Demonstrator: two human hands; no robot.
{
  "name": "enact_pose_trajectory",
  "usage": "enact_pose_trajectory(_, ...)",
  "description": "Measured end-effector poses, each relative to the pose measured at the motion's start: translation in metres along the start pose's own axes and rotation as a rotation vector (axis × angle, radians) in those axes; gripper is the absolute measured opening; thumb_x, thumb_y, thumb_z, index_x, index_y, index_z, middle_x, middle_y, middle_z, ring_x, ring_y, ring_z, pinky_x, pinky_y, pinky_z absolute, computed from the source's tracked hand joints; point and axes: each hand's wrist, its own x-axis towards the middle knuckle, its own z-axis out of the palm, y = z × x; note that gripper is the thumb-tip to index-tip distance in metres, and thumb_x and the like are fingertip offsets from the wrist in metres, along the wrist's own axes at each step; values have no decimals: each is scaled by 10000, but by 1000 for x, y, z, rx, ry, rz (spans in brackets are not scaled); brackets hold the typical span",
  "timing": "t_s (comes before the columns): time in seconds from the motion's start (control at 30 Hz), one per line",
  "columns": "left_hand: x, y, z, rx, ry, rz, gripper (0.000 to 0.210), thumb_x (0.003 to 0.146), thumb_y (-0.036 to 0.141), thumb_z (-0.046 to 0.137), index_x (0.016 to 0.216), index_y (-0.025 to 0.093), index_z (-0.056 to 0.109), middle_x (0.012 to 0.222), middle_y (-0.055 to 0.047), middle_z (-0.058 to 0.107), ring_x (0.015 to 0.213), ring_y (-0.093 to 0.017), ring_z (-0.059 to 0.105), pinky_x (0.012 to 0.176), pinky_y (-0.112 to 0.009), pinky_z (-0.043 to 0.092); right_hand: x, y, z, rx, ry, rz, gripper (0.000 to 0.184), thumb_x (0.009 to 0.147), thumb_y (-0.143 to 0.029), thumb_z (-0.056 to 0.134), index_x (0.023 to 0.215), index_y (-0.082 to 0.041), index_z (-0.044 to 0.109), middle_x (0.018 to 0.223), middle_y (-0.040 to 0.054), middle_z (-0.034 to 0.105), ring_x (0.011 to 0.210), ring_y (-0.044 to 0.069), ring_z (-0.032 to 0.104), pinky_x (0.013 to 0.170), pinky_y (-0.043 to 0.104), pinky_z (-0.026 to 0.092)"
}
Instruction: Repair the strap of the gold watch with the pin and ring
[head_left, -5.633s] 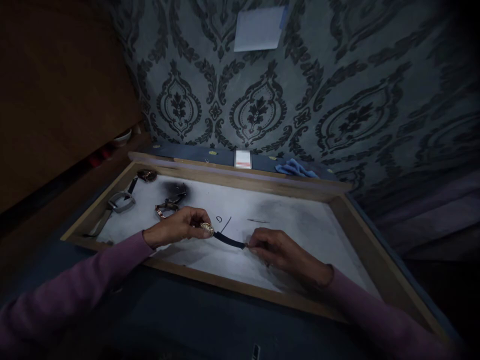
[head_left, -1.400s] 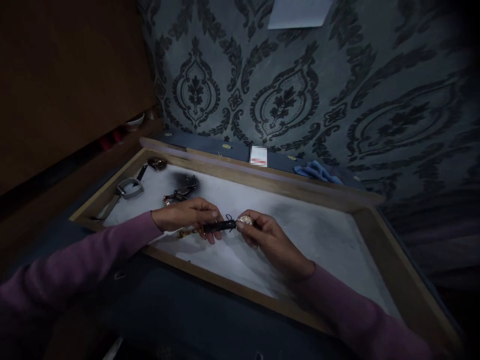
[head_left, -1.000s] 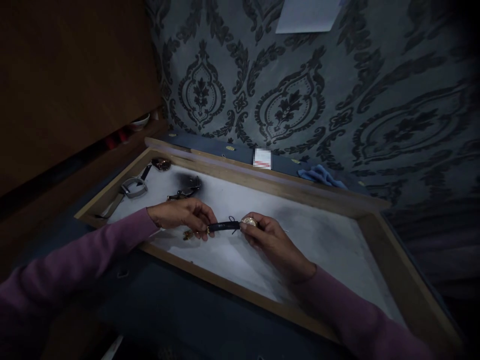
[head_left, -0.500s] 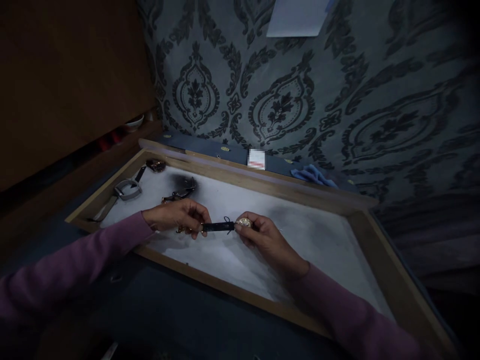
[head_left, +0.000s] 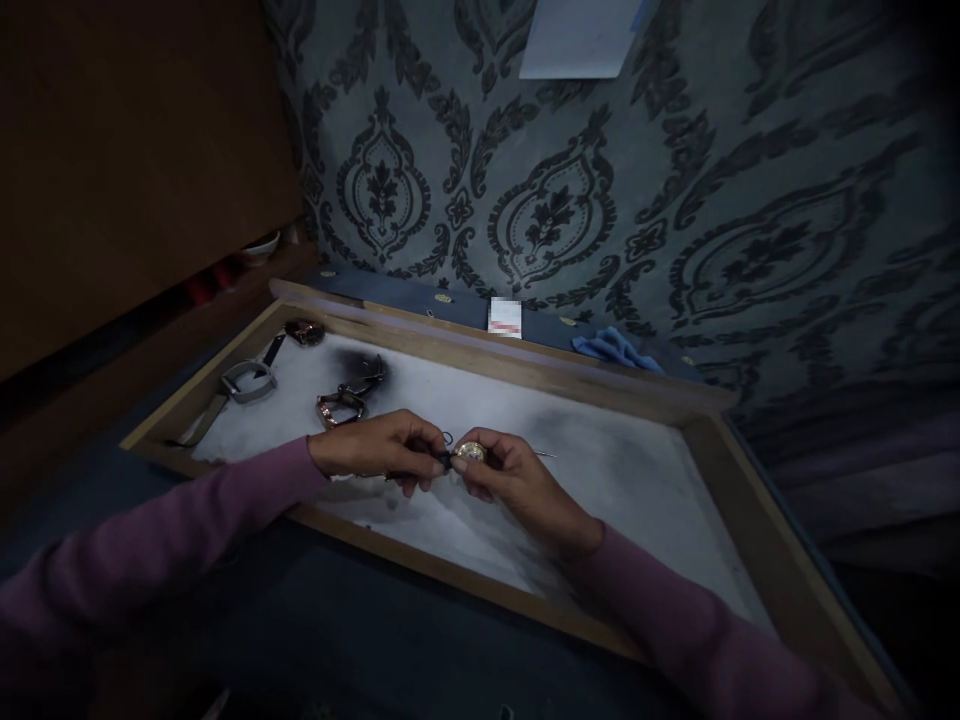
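Over the white-lined wooden tray (head_left: 420, 585), both my hands meet at one wristwatch. My right hand (head_left: 517, 475) pinches its round gold-coloured case (head_left: 471, 453) between thumb and fingers. My left hand (head_left: 397, 447) is closed on the dark strap beside the case, covering most of it. A thin metal tool (head_left: 546, 454) shows just beyond my right hand; whether I hold it or it lies on the lining, I cannot tell. To the left of my left hand lies a rose-gold-toned watch (head_left: 341, 408) with a dark piece beside it.
At the tray's left end are a grey-strapped watch (head_left: 249, 380), an olive strap (head_left: 202, 420) and a dark coppery watch (head_left: 304, 332). Behind the tray's back rim sit a small white box (head_left: 505, 317) and a blue cloth (head_left: 615, 347). Patterned wall covering rises behind.
My left hand has slid right along the strap, up to the watch case, hiding the strap stretch that showed between my hands. The view has shifted slightly.
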Motion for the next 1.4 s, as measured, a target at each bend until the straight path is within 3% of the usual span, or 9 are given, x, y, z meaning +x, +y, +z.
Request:
enact_pose_trajectory(0.27,8,-2,5,61,114,76,233,826,360,613,812,130,579,615,39,544,457,-52,429,454,-186,327,-3,-10,-5,-17,24,-68,331,762,-472,727,842,-154,687,654,10,613,599,115,510,540,252,384)
enact_pose_trajectory(0.67,11,-8,6,355,148,172,236,878,327,543,930,121,644,637,40,480,524,-73,404,496,-183,322,-4,-2,-2,-166,106,-105,352,761,-503,714,784,-160,635,619,1,587,588,125,535,551,257,408)
enact_pose_trajectory(0.87,9,-4,4,481,95,254,218,904,297,525,940,139,671,759,4,580,701,-115,484,665,-215,367,-8,2,1,-301,151,-98,238,813,-407,650,793,-172,620,600,4,598,577,140,553,549,260,410)
enact_pose_trajectory(1.03,1,4,13,370,-52,158,293,879,400,587,939,126,668,754,-14,591,668,-113,494,603,-202,371,-12,6,-15,-448,296,-114,230,826,-375,605,707,-178,601,555,-5,572,533,133,524,521,257,382)
enact_pose_trajectory(1.1,-1,10,17,317,-72,136,317,879,437,586,916,128,645,703,5,550,600,-94,459,553,-194,358,-16,8,-25,-371,247,-88,290,816,-437,619,709,-168,602,565,-3,573,544,131,532,531,256,401)
enact_pose_trajectory(1.2,2,26,19,275,12,201,317,905,446,542,871,135,587,663,29,486,547,-77,417,509,-184,346,-24,10,-34,-238,149,-16,349,770,-500,668,730,-157,611,582,-5,584,538,119,528,547,260,421)
enact_pose_trajectory(1.3,15,47,14,419,122,329,266,948,376,470,875,142,573,709,8,521,615,-98,465,567,-195,379,-30,10,-35,-206,129,8,353,763,-497,682,715,-156,605,590,-16,565,540,108,517,555,258,417)
enact_pose_trajectory(1.4,35,62,6,816,124,396,227,959,277,424,921,154,610,853,-38,588,767,-141,530,705,-233,408,-30,11,-35,-225,123,9,329,756,-469,695,719,-153,609,603,-21,548,534,102,511,534,251,402)
